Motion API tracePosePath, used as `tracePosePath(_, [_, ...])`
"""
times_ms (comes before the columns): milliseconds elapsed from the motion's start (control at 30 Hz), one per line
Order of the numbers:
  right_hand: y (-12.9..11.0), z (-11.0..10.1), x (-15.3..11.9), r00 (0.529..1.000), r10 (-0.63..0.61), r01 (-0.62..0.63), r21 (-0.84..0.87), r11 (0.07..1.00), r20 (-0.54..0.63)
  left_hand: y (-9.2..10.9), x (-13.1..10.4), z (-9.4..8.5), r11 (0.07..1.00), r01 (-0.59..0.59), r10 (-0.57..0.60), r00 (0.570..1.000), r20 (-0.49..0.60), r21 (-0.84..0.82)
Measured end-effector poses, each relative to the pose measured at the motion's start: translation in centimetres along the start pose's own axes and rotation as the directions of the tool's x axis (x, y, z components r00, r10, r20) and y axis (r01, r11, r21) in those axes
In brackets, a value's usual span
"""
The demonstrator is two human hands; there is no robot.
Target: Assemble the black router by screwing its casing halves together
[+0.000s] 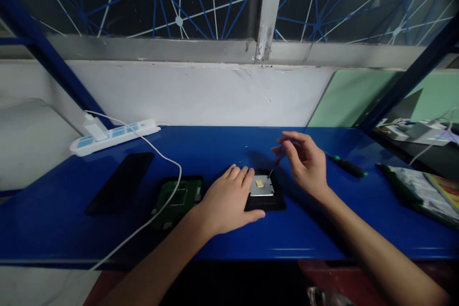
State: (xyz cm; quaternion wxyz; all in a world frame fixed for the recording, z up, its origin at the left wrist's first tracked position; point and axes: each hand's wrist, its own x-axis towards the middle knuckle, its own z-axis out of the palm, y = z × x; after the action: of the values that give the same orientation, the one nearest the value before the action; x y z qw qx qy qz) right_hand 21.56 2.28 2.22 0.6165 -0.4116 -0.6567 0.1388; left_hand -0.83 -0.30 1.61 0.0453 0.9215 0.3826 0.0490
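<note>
A black case part with a silver metal plate (266, 190) lies on the blue table, a small yellowish pad (259, 183) on the plate. Flat across its left side rests my left hand (229, 198), fingers stretched out and holding nothing. My right hand (304, 160) pinches a small screwdriver (278, 157), whose tip meets the plate near its upper right corner. To the left of my left hand is a green circuit board (175, 198) in a dark housing, with a white cable crossing over it.
A dark flat slab (122, 182) and a white power strip (116, 136) are on the left. The white cable (172, 160) runs towards the front edge. On the right lie a green-and-black screwdriver (347, 166) and a plastic packet (419, 191). Blue posts stand at both sides.
</note>
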Motion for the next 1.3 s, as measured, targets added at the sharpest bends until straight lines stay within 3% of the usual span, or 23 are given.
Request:
tracePosePath(233, [-0.2, 0.5, -0.5, 0.995, -0.072, 0.071, 0.020, 0.997, 0.068, -0.6, -0.4, 1.8, 1.000, 0.020, -0.021, 0.997, -0.074, -0.024])
tracePosePath(433, [0.3, 0.8, -0.1, 0.983, -0.181, 0.184, -0.143, 0.972, 0.040, -0.9, 0.1, 1.5, 0.999, -0.017, 0.014, 0.997, -0.076, -0.032])
tracePosePath(700, [0.2, 0.8, -0.1, 0.993, -0.116, 0.110, -0.166, 0.980, -0.029, -1.5, 0.9, 1.1, 0.992, -0.004, -0.002, 0.999, -0.050, -0.122])
tracePosePath(867, [0.2, 0.8, -0.6, 0.999, 0.001, 0.000, -0.024, 1.000, 0.048, -1.4, 1.0, 1.2, 0.985, 0.001, -0.013, 0.998, -0.063, -0.174])
tracePosePath(967, [0.3, 0.7, -0.5, 0.999, -0.029, 0.029, 0.001, 1.000, 0.038, -1.4, 1.0, 1.2, 0.980, -0.020, 0.002, 0.996, -0.094, -0.199])
tracePosePath(1167, [-0.1, 0.6, 0.0, 0.981, -0.185, 0.170, -0.195, 0.966, -0.057, -1.3, 1.1, 1.1, 0.975, -0.059, 0.032, 0.992, -0.124, -0.214])
tracePosePath(1300, [-0.3, 0.7, -0.2, 0.995, -0.087, 0.080, -0.107, 0.991, -0.056, -1.2, 1.2, 1.0, 0.976, -0.053, 0.029, 0.993, -0.114, -0.210])
